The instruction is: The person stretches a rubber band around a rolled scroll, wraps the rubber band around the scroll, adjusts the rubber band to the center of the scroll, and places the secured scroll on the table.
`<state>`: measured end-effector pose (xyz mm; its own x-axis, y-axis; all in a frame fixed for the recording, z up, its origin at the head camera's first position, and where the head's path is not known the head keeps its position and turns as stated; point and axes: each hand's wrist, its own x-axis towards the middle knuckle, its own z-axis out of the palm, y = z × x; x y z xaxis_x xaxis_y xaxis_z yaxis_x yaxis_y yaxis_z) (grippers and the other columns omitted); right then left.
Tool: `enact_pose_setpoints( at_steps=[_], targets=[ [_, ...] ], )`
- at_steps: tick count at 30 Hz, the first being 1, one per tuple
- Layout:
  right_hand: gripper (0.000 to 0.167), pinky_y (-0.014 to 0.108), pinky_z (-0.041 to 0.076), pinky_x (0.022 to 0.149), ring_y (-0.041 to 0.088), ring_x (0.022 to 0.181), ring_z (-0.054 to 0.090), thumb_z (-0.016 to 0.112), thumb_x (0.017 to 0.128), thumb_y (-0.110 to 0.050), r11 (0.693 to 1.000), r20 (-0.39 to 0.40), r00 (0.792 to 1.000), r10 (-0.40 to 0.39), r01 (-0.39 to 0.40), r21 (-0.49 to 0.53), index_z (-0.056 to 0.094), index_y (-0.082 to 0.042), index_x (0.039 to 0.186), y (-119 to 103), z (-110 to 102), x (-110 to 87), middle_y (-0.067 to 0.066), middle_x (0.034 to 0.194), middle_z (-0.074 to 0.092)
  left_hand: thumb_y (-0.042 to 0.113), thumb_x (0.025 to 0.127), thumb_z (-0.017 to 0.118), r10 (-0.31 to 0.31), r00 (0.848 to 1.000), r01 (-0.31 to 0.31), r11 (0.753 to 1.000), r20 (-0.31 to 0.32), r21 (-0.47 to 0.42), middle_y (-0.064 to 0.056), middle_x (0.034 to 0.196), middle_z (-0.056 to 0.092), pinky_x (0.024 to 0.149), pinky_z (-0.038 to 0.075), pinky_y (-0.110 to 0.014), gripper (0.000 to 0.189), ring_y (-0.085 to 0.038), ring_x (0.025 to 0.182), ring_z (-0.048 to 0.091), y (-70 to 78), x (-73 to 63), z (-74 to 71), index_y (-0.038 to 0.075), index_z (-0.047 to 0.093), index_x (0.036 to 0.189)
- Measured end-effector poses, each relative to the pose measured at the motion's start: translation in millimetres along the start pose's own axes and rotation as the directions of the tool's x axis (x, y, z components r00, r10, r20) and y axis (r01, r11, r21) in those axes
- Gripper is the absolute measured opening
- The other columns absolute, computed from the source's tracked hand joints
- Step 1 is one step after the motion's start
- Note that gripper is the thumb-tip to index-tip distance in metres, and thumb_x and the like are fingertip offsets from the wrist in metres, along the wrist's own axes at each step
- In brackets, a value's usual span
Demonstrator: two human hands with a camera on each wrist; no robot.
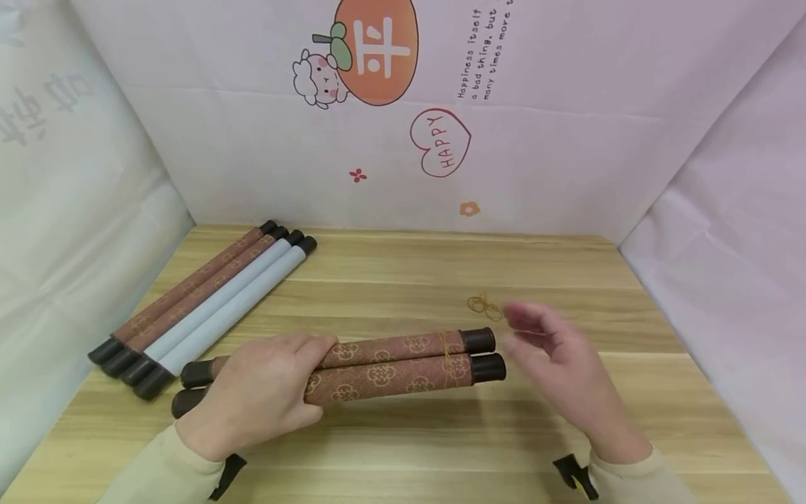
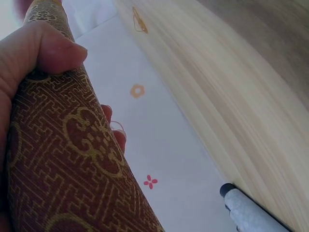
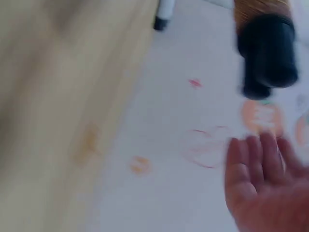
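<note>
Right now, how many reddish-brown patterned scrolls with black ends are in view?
4: two reddish-brown patterned scrolls held side by side in the left hand, and two more lying on the wood-grain table, beside two pale-blue scrolls. None appears hidden.

The tabletop (image 1: 390, 287) is pale wood with darker grain running crosswise, and it spreads beneath the left grip (image 1: 261, 392) and the right grip (image 1: 560, 364) and past them both. Beyond the left grip and off to its left I can see two brown rolls (image 1: 203, 294) and, on the side nearer that grip, two pale rolls (image 1: 233, 311), lying on a slant, side by side, with dark caps (image 1: 153, 381) at both ends. Just past the right grip's fingertips, slightly to their left, thin yellowish bands (image 1: 478, 305) lie in loose loops.
</note>
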<state>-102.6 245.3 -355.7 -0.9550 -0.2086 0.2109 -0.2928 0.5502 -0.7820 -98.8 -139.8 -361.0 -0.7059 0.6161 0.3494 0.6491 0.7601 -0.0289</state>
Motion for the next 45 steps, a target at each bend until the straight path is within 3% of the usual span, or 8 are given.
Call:
enact_pose_setpoints(
  at_steps=[2, 4, 8, 13, 31, 37, 40, 45],
  targets=[
    [0.075, 0.044, 0.049, 0.109, 0.027, 0.134, 0.056, 0.085, 0.086, -0.037, 0.943, 0.098, 0.984, -0.152, 0.173, -0.285, 0.054, -0.009, 0.148, -12, 1, -1.1, 0.009, 0.148, 0.059, 0.035, 0.059, 0.086, 0.008, 1.0, -0.008, 1.0, -0.01, 0.007, -0.001, 0.097, 0.072, 0.063, 0.058, -0.036, 0.072, -0.016, 0.077, 0.069, 1.1, 0.9, 0.7, 0.008, 0.068, 0.124],
    [0.095, 0.056, 0.044, 0.112, 0.039, 0.138, 0.052, 0.093, 0.073, -0.046, 0.816, 0.211, 0.943, -0.258, 0.33, -0.476, 0.052, -0.009, 0.151, -21, 8, 0.3, 0.014, 0.151, 0.056, 0.035, 0.058, 0.086, 0.015, 1.0, -0.014, 1.0, -0.017, 0.015, -0.001, 0.096, 0.072, 0.063, 0.058, -0.036, 0.072, -0.016, 0.077, 0.069, 2.2, 1.6, 1.6, 0.008, 0.069, 0.123],
    [0.1, 0.059, 0.044, 0.112, 0.04, 0.134, 0.056, 0.095, 0.064, -0.054, 0.606, 0.307, 0.903, -0.302, 0.43, -0.669, 0.058, -0.007, 0.144, -32, 22, 5.9, 0.016, 0.144, 0.061, 0.033, 0.058, 0.086, 0.039, 0.999, -0.039, 0.999, -0.024, 0.024, -0.003, 0.1, 0.075, 0.068, 0.06, -0.038, 0.071, -0.019, 0.083, 0.073, 4.7, 3.3, 4.1, 0.008, 0.069, 0.123],
    [0.086, 0.053, 0.051, 0.104, 0.03, 0.117, 0.066, 0.096, 0.059, -0.053, 0.518, 0.324, 0.89, -0.321, 0.452, -0.727, 0.066, -0.009, 0.126, -35, 32, 11.3, 0.007, 0.122, 0.072, 0.032, 0.058, 0.086, 0.057, 0.998, -0.057, 0.998, -0.015, 0.023, -0.004, 0.102, 0.076, 0.074, 0.061, -0.04, 0.071, -0.022, 0.089, 0.075, 7.6, 4.4, 6.0, 0.007, 0.069, 0.122],
    [0.095, 0.043, 0.058, 0.089, 0.025, 0.093, 0.067, 0.089, 0.06, -0.071, 0.611, 0.326, 0.903, -0.281, 0.43, -0.664, 0.061, -0.001, 0.118, -38, 72, 8.3, 0.007, 0.1, 0.068, 0.035, 0.057, 0.088, 0.063, 0.998, -0.063, 0.998, 0.018, 0.005, 0.0, 0.097, 0.073, 0.071, 0.06, -0.04, 0.072, -0.02, 0.082, 0.072, 19.2, 10.3, 10.9, 0.009, 0.066, 0.121],
    [0.098, 0.041, 0.059, 0.083, 0.025, 0.087, 0.067, 0.083, 0.062, -0.078, 0.587, 0.308, 0.889, -0.338, 0.455, -0.67, 0.061, 0.0, 0.118, -41, 89, 6.2, 0.009, 0.096, 0.068, 0.035, 0.056, 0.088, 0.077, 0.997, -0.077, 0.997, 0.006, 0.006, 0.002, 0.091, 0.072, 0.064, 0.058, -0.038, 0.069, -0.017, 0.076, 0.07, 25.2, 15.4, 18.8, 0.012, 0.067, 0.118],
    [0.105, 0.041, 0.06, 0.085, 0.028, 0.093, 0.069, 0.079, 0.064, -0.081, 0.57, 0.312, 0.888, -0.338, 0.457, -0.682, 0.06, 0.002, 0.125, -43, 95, 4.8, 0.013, 0.105, 0.07, 0.036, 0.056, 0.087, 0.086, 0.996, -0.086, 0.996, 0.01, 0.004, 0.003, 0.089, 0.071, 0.062, 0.056, -0.037, 0.067, -0.016, 0.073, 0.068, 29.3, 18.7, 22.7, 0.012, 0.067, 0.116],
    [0.123, 0.048, 0.056, 0.101, 0.034, 0.121, 0.065, 0.085, 0.06, -0.077, 0.668, 0.34, 0.909, -0.242, 0.41, -0.621, 0.047, -0.001, 0.149, -46, 80, 7.5, 0.018, 0.141, 0.062, 0.036, 0.058, 0.087, 0.067, 0.997, -0.067, 0.998, 0.035, 0.003, 0.002, 0.09, 0.072, 0.064, 0.057, -0.037, 0.066, -0.016, 0.075, 0.069, 30.6, 20.6, 24.8, 0.013, 0.067, 0.116]
  ],
)
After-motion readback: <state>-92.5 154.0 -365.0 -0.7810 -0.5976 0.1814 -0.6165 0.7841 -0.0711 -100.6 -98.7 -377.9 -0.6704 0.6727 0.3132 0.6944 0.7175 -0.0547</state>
